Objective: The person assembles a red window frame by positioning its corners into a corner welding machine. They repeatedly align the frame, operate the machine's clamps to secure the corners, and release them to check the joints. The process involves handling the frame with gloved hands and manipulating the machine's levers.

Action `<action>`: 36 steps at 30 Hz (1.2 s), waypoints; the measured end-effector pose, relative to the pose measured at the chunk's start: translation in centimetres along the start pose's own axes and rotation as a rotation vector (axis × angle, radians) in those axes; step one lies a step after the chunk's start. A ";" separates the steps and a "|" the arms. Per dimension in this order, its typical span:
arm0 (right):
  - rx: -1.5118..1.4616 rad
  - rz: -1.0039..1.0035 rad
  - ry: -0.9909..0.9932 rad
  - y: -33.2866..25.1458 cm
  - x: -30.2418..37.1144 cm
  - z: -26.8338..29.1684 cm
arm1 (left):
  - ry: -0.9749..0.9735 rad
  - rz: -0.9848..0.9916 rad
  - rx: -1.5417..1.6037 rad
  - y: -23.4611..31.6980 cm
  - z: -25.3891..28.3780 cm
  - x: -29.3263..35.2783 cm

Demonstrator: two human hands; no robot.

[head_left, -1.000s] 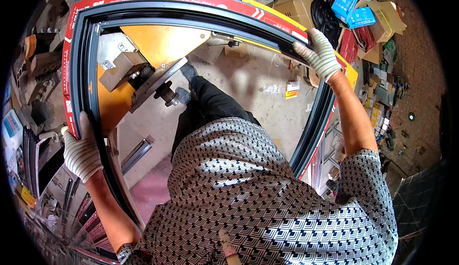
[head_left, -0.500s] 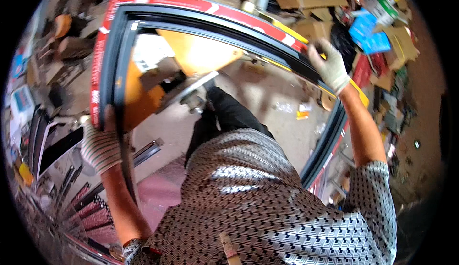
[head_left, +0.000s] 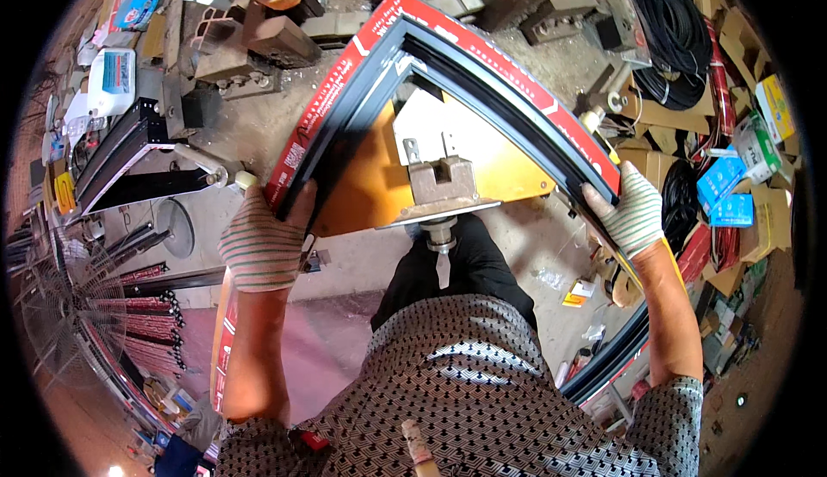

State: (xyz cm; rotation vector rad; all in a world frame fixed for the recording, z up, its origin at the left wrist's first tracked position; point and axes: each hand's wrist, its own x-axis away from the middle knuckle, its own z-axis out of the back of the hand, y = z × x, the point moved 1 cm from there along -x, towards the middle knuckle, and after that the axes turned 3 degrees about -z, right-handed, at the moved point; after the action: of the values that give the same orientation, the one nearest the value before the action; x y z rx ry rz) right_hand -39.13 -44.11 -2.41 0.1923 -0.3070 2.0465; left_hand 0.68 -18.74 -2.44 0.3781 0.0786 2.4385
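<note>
Both hands wear striped gloves and are bent around a dark grey frame [head_left: 357,102]. The left hand [head_left: 263,240] grips one side, thumb on the inside edge, fingers outside. The right hand [head_left: 633,210] grips the other side the same way. Each is only partly closed, because the thick frame fills it. The frame's corner points up, ahead of and between the hands. Red tape [head_left: 517,81] runs along its outer edge, with white letters and white arrow shapes. Between the hands, past the frame, are a yellow plate [head_left: 500,154] and a metal block [head_left: 444,182]. Ahead of the left hand, farther left, a white jug [head_left: 112,81] has a blue label.
</note>
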 end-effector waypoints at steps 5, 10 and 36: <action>-0.067 -0.001 -0.013 -0.1 0.3 0.3 | -0.010 -0.001 -0.004 -0.2 0.6 0.3; -0.102 0.003 0.003 0.3 0.7 0.1 | 0.027 -0.061 0.060 -0.5 0.4 0.4; -0.083 -0.071 0.123 -1.8 0.6 0.0 | 0.142 -0.064 0.088 -1.0 -0.2 0.6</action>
State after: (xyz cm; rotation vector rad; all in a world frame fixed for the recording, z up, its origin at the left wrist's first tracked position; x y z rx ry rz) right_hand -37.80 -42.76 -2.02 0.0262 -0.3035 1.9623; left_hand 0.80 -17.56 -2.65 0.2370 0.2555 2.4015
